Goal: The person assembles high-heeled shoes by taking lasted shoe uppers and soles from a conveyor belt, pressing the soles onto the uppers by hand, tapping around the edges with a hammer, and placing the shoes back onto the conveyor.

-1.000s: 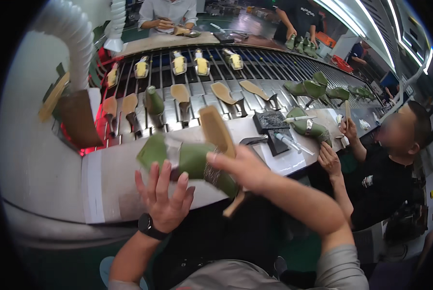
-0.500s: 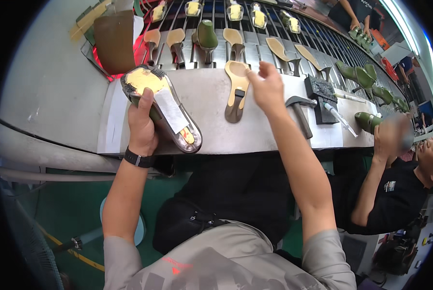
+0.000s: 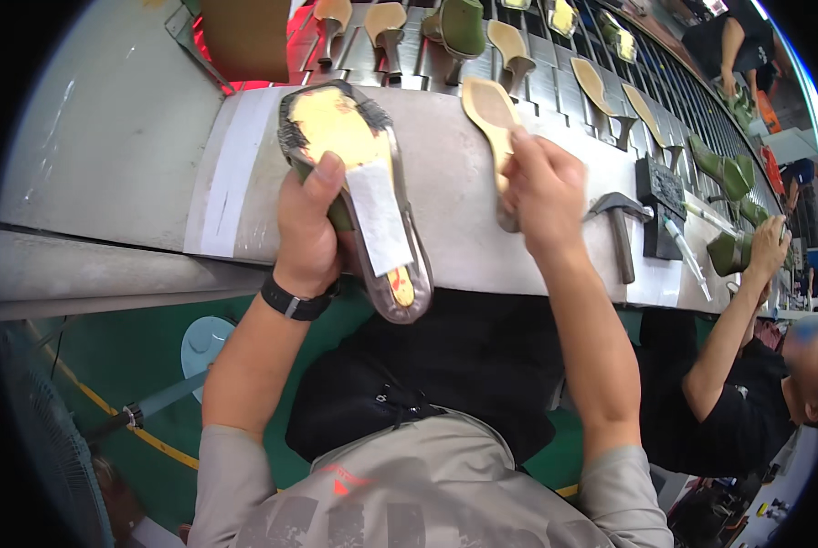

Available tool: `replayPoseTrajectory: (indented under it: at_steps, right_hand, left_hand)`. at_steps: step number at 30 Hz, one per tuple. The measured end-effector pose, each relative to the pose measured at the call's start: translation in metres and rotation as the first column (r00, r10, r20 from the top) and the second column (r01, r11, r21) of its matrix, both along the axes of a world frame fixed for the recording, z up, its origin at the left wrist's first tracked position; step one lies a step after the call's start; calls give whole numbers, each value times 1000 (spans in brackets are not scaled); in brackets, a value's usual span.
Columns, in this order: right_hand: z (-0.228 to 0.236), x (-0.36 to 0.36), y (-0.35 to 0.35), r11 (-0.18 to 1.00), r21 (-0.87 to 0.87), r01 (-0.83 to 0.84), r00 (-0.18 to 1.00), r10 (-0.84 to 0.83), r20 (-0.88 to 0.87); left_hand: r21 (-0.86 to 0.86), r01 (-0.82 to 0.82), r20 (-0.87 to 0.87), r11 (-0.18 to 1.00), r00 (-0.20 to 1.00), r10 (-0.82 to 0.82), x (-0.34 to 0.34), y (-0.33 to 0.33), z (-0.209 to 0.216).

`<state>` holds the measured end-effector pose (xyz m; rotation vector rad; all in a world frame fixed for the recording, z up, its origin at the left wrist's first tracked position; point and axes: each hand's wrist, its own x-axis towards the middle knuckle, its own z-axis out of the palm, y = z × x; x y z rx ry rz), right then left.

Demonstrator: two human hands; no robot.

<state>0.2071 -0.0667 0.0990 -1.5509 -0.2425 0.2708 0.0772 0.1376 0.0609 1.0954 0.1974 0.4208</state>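
My left hand is closed round the side of a green shoe upper on a last, thumb on its underside. The shoe is bottom up, with a yellow fore part, dark gathered edges and a white strip along the middle. My right hand grips the side of a tan shoe sole, its wide end pointing away from me. The fingers hide the sole's middle, and I cannot tell whether it is lifted off the metal bench.
A hammer, a black block and a syringe lie to the right. Behind the bench, heeled soles and a green shoe stand on a rack. At the right, a co-worker's hand is at another green shoe.
My right hand has come down onto the tan sole and closed on it. The shoe in my left hand sits farther right in the picture, and the whole view has shifted.
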Motion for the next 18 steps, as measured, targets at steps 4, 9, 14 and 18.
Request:
replayPoseTrajectory:
  at_steps: [4, 9, 14, 18]
  right_hand:
    - [-23, -15, -26, 998, -23, 55, 998, -54, 41]
    - [-30, -33, -39, 853, -420, 310, 735, 65, 675]
    - [-37, -86, -91, 956, -196, 220, 861, -96, 499]
    - [-41, -170, -151, 939, 330, 93, 985, -135, 105]
  left_hand:
    - [-68, 19, 76, 998, 997, -13, 5, -11, 14]
    - [95, 34, 257, 995, 965, -58, 5, -13, 44]
    - [57, 2, 167, 998, 986, -12, 0, -17, 66]
    - [-23, 77, 250, 997, 966, -69, 5, -23, 67]
